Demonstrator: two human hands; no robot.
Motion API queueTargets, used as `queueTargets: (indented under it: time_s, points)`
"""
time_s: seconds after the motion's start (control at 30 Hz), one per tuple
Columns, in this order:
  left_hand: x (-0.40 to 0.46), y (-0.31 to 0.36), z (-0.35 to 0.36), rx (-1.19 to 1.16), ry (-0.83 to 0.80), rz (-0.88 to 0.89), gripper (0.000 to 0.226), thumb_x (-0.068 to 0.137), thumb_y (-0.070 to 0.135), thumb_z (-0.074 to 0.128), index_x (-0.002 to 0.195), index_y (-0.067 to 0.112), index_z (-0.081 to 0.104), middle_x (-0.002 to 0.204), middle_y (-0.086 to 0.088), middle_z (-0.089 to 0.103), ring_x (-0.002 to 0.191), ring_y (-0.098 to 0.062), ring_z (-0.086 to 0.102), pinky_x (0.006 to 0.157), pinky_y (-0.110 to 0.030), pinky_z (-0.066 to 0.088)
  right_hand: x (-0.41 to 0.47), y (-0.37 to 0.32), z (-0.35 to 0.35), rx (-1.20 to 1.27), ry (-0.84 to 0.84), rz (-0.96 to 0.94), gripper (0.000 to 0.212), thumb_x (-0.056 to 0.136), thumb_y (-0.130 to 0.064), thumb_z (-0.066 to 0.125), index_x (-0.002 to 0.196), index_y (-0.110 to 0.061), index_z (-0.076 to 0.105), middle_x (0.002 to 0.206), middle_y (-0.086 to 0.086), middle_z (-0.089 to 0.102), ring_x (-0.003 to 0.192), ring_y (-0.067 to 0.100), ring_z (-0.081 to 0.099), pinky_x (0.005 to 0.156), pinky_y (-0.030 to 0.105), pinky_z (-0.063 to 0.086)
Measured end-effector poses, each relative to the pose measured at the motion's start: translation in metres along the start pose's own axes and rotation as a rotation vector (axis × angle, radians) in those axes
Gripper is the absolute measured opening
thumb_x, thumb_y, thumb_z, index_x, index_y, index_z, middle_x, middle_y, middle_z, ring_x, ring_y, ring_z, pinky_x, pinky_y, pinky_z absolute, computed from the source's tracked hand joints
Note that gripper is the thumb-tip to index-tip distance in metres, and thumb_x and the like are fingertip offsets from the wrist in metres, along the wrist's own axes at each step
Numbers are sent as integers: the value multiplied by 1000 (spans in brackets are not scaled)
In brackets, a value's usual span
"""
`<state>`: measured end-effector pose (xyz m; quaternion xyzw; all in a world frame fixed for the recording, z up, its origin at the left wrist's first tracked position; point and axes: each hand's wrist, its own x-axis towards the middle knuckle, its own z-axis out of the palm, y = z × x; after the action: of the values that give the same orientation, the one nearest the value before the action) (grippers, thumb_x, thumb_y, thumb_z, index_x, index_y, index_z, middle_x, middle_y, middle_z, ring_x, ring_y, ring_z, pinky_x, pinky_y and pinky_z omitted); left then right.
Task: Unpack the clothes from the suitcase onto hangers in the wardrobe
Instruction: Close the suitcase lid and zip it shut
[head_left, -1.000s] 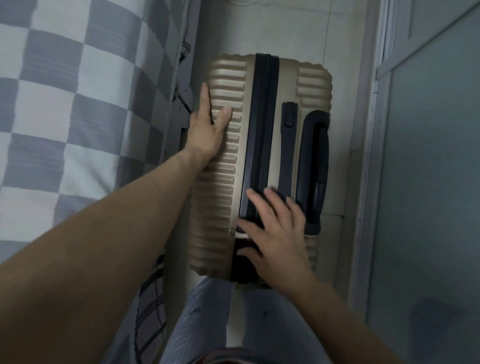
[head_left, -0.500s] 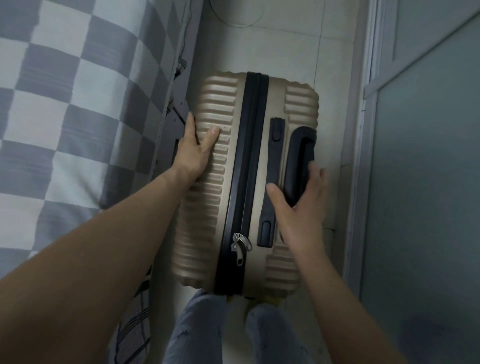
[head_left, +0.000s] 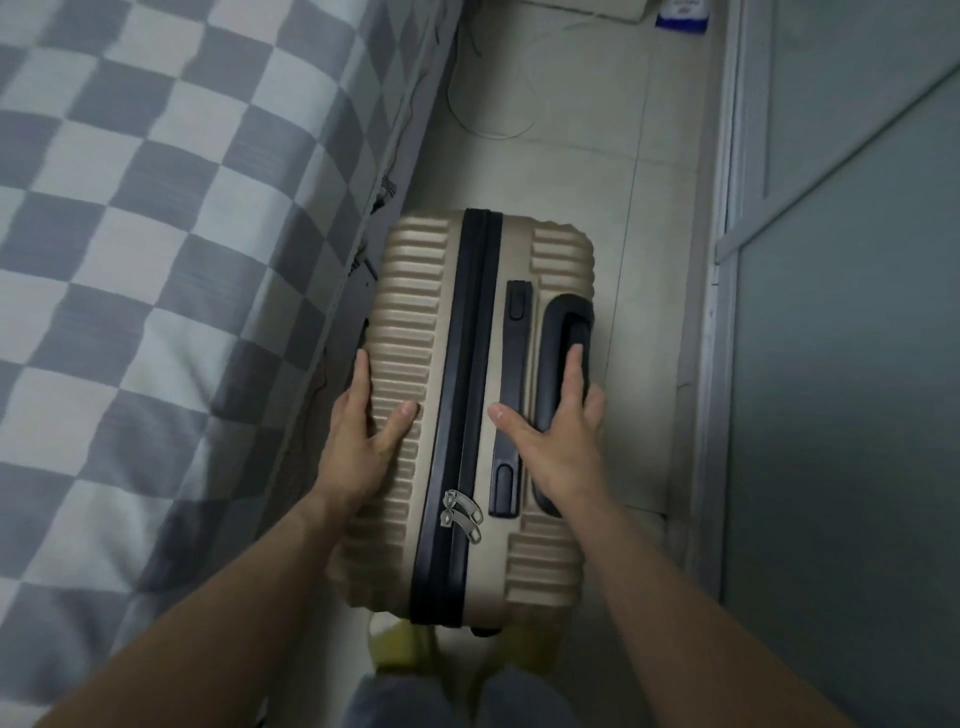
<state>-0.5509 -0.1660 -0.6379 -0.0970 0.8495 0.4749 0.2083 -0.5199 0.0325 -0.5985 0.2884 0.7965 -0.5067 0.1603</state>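
Note:
A beige ribbed hard-shell suitcase (head_left: 410, 364) stands on its side on the tiled floor, zipped shut, with a black zipper band and two silver zipper pulls (head_left: 460, 514) near my end. My left hand (head_left: 358, 441) presses on its left side, fingers straight down the shell and thumb on top. My right hand (head_left: 558, 441) holds the black side handle (head_left: 563, 322), with the thumb on the shell, the index finger along the bar and the other fingers over the right edge. No clothes or hangers are in view.
A bed with a grey-and-white checked cover (head_left: 156, 260) runs along the left, close to the suitcase. A grey-green panelled door (head_left: 841, 364) lines the right. A thin cable (head_left: 488, 132) lies on the floor beyond. My legs and yellow footwear (head_left: 400, 649) are below.
My right hand left the zipper end and took the side handle. My left hand slid along the left side toward me. The suitcase now sits lower in view, with both zipper pulls showing.

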Motion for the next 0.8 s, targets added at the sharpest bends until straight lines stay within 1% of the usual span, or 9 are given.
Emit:
queueTargets:
  time_s: [0.07, 0.17, 0.23, 0.4, 0.47, 0.53, 0.6, 0.67, 0.8]
  points:
    - [-3, -9, -5, 2, -6, -6, 93, 60, 85, 47, 134, 61, -4, 141, -3, 41, 128, -20, 42, 108, -51, 34, -7, 1, 6, -2, 4, -7, 101, 79, -48, 66, 143, -45, -11, 155, 0, -5, 143, 26, 5, 113, 48, 17]
    - [-16, -17, -7, 23, -33, 1, 92, 63, 79, 47, 136, 58, -6, 137, -7, 43, 121, -22, 47, 106, -51, 36, -24, 11, 14, -10, 27, 9, 101, 79, -48, 66, 143, -44, -12, 155, 2, -5, 143, 27, 6, 113, 48, 17]
    - [-26, -27, -7, 26, -43, 26, 92, 64, 80, 47, 137, 58, -5, 136, -7, 44, 119, -22, 50, 105, -50, 38, -37, 21, 19, -7, 46, 15, 102, 78, -49, 66, 143, -45, -12, 155, 2, -6, 143, 27, 6, 112, 49, 17]
    - [-59, -52, -9, 27, -73, 52, 92, 63, 81, 46, 137, 57, -4, 136, -8, 45, 119, -22, 51, 106, -49, 37, -76, 43, 32, 43, 66, 26, 102, 78, -47, 68, 143, -45, -11, 154, 0, -5, 143, 27, 6, 113, 50, 17]
    - [-80, -61, -11, 30, -68, 48, 90, 69, 74, 49, 140, 53, -3, 137, -9, 44, 118, -22, 51, 106, -48, 37, -97, 53, 40, 40, 66, 32, 102, 78, -47, 67, 143, -45, -11, 154, 0, -5, 143, 27, 5, 113, 50, 16]
    - [-98, -68, -9, 44, -46, 64, 84, 81, 59, 53, 144, 46, -3, 139, -12, 39, 119, -24, 48, 107, -46, 35, -112, 63, 45, 44, 73, 37, 102, 78, -47, 67, 143, -45, -11, 154, 1, -6, 143, 27, 4, 113, 51, 15]
    - [-123, -76, -10, 67, -41, 69, 80, 87, 47, 52, 146, 40, -2, 141, -13, 33, 123, -26, 43, 108, -41, 31, -136, 74, 52, 47, 76, 35, 102, 78, -47, 67, 143, -45, -11, 154, 1, -5, 143, 27, 4, 113, 50, 15]
    - [-139, -82, -10, 77, -38, 70, 79, 89, 44, 51, 146, 37, -2, 143, -14, 31, 126, -27, 39, 107, -37, 28, -148, 81, 55, 45, 75, 38, 101, 78, -47, 67, 143, -45, -11, 154, 0, -5, 143, 27, 4, 113, 49, 15]
    - [-178, -100, -12, 82, -43, 73, 81, 86, 48, 50, 146, 38, -2, 143, -14, 31, 125, -26, 41, 109, -39, 29, -184, 102, 65, 41, 64, 45, 102, 78, -47, 67, 143, -45, -11, 154, 1, -4, 143, 27, 3, 114, 50, 14]
